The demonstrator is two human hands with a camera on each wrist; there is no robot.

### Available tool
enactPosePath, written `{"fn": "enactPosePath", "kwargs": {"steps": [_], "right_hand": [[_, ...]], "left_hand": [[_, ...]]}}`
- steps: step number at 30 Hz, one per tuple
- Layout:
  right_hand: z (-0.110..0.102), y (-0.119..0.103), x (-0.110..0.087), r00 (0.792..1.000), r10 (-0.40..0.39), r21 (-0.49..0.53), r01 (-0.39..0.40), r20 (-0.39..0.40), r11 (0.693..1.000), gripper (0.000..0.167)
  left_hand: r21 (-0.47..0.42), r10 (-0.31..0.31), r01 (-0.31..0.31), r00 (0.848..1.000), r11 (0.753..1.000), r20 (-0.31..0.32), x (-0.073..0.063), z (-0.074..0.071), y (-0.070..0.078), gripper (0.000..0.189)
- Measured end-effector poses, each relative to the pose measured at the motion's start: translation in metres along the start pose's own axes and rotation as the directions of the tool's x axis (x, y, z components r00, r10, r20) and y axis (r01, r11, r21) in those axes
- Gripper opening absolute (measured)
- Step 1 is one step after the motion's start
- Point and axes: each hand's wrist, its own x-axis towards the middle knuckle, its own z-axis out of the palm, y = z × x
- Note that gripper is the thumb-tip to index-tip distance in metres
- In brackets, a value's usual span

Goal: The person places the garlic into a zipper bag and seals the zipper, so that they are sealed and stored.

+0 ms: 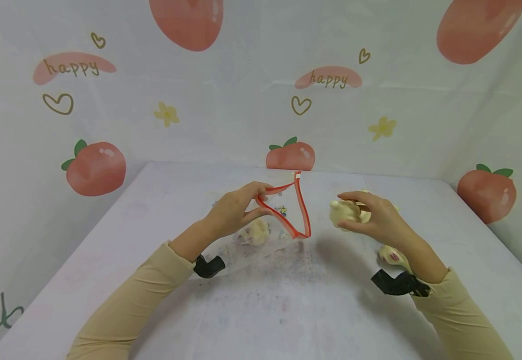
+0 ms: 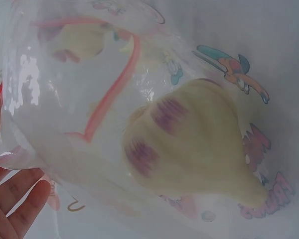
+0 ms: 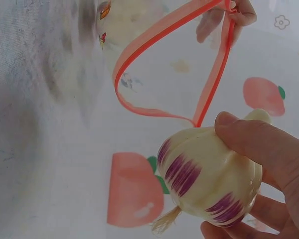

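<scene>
My left hand (image 1: 238,207) pinches the red-edged rim of a clear zip bag (image 1: 305,212) printed with cartoon figures, and its mouth gapes toward the right. Inside the bag lies one cream garlic bulb (image 2: 189,144) with purple streaks. To the right of the mouth, my right hand (image 1: 380,215) grips another garlic bulb (image 3: 204,174) between thumb and fingers; purple patches and a tuft of dry roots show on it in the right wrist view. This bulb is above the table, a short gap from the red rim.
A further garlic bulb (image 1: 392,255) lies on the white table (image 1: 252,320) beside my right wrist. Something cream-coloured behind my right hand is mostly hidden. A white backdrop (image 1: 234,100) with printed peaches and flowers rises behind the table.
</scene>
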Motion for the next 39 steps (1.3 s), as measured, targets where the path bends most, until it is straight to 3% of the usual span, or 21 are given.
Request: {"fn": "enactPosePath", "kwargs": {"steps": [29, 39], "right_hand": [[0.01, -0.009, 0.009, 0.998, -0.07, -0.001, 0.07, -0.006, 0.998, 0.054], [0.014, -0.014, 0.013, 0.997, -0.076, 0.021, 0.075, 0.021, 0.997, 0.055]], "left_hand": [[0.004, -0.024, 0.024, 1.0, 1.0, 0.018, -0.002, -0.003, 0.003, 0.035], [0.013, 0.004, -0.004, 1.0, 1.0, 0.003, -0.002, -0.002, 0.001, 0.035]]}}
